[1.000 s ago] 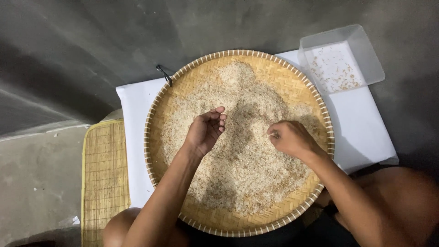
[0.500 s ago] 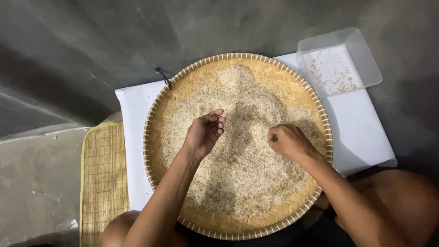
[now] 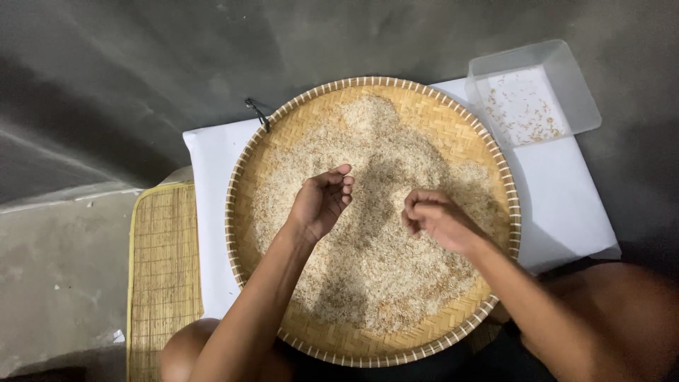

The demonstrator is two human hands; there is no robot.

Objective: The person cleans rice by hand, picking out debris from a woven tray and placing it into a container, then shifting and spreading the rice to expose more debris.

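A round woven bamboo tray [image 3: 283,134] lies in front of me, spread with a layer of pale rice grains [image 3: 375,269]. My left hand [image 3: 320,204] hovers over the middle of the rice, palm turned inward, fingers loosely curled and apart. My right hand [image 3: 437,221] is just to its right over the grains, fingertips pinched together against the thumb. Whether any grains sit between them is too small to see. A small gap separates the two hands.
The tray rests on a white cloth [image 3: 212,177] over a grey floor. A clear plastic box [image 3: 580,85] with a few picked-out bits stands at the back right. A bamboo mat [image 3: 163,276] lies at the left. My knees are at the bottom edge.
My right hand has shifted a little left toward the left hand and closed its fingertips. The left hand's fingers have curled up slightly.
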